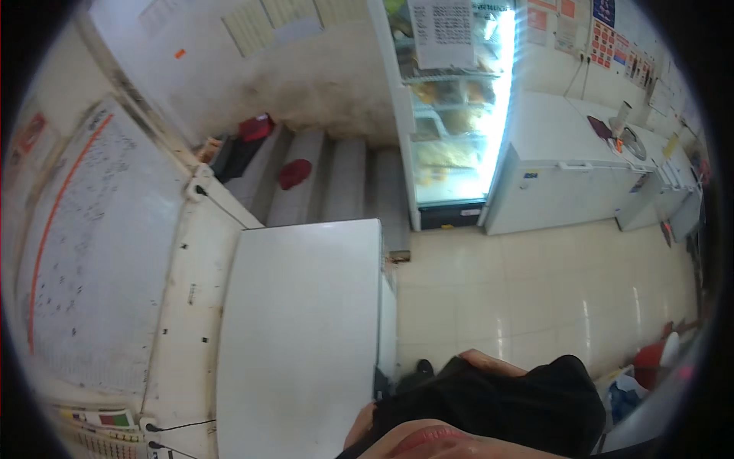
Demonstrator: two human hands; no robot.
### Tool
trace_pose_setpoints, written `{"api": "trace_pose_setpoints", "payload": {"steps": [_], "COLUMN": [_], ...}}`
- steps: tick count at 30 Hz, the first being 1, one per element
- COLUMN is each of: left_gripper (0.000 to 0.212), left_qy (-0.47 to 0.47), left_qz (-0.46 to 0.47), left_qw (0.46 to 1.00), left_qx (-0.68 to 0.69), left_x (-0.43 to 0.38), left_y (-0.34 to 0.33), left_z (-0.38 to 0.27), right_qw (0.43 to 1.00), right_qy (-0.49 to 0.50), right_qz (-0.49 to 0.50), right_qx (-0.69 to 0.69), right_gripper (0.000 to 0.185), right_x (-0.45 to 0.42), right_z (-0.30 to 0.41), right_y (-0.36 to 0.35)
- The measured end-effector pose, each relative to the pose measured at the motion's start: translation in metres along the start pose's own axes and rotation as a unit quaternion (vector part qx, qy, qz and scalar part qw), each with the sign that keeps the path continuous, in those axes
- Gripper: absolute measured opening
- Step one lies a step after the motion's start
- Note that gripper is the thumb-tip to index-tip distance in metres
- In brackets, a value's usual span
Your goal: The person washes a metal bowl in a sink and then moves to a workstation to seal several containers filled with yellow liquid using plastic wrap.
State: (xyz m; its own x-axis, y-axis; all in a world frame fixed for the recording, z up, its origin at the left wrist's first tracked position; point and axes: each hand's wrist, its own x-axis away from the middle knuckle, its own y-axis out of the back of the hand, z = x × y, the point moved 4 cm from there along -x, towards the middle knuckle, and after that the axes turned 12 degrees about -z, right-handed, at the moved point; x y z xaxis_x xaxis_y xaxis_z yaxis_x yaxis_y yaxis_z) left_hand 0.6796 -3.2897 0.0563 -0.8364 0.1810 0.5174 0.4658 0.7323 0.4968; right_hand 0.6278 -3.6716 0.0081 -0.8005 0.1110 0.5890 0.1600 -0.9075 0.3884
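Most of my hands is hidden. A strip of bare skin (494, 365), perhaps my right forearm or part of that hand, shows past my black shirt (487, 401); no fingers can be made out. My left hand is out of view; only a bit of bare arm (359, 426) appears at the bottom, beside a white appliance with a flat, bare-looking top (298, 333). Before me stands an upright display fridge (453, 120), lit inside, with bagged goods on its shelves and a printed sheet on its door. One dark shoe (424, 366) is on the floor.
Grey steps (344, 183) behind the appliance hold a dark red cloth item (295, 174) and a red and black bundle (255, 129). White chest freezers (573, 178) line the right wall. A whiteboard (109, 246) hangs left, near plugged cables (183, 426). Tiled floor (516, 287) lies between.
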Motion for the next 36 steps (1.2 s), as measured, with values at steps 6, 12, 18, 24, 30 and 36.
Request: {"api": "trace_pose_setpoints", "payload": {"steps": [6, 12, 18, 24, 30, 36], "left_gripper": [0.053, 0.046, 0.027, 0.044, 0.034, 0.035], "left_qy": [-0.032, -0.262, -0.375, -0.426, -0.577, -0.63], "left_qz": [0.009, 0.029, 0.225, 0.663, 0.514, 0.436], "left_qw": [0.999, 0.961, 0.881, 0.518, 0.317, 0.454], "left_qx": [-0.007, -0.084, -0.179, -0.333, -0.55, -0.455], "left_x": [-0.077, -0.206, -0.378, -0.408, -0.4, -0.364], "left_y": [-0.055, -0.098, -0.211, -0.372, -0.574, -0.744], "left_z": [-0.129, -0.269, -0.373, -0.573, -0.711, -0.808], "right_qw": [0.982, 0.983, 0.958, 0.86, 0.652, 0.654], "right_qy": [-0.13, 0.056, -0.023, -0.069, -0.209, -0.246], "right_qz": [-0.009, -0.17, -0.261, -0.476, -0.647, -0.66], "right_qx": [-0.138, -0.036, -0.116, -0.17, -0.336, -0.277], "right_gripper": [0.047, 0.048, 0.065, 0.054, 0.038, 0.036], "right_x": [0.009, -0.038, -0.094, -0.051, -0.045, -0.012], "right_z": [0.007, 0.013, -0.002, -0.071, -0.1, -0.226], "right_y": [0.083, 0.172, 0.303, 0.387, 0.462, 0.607]}}
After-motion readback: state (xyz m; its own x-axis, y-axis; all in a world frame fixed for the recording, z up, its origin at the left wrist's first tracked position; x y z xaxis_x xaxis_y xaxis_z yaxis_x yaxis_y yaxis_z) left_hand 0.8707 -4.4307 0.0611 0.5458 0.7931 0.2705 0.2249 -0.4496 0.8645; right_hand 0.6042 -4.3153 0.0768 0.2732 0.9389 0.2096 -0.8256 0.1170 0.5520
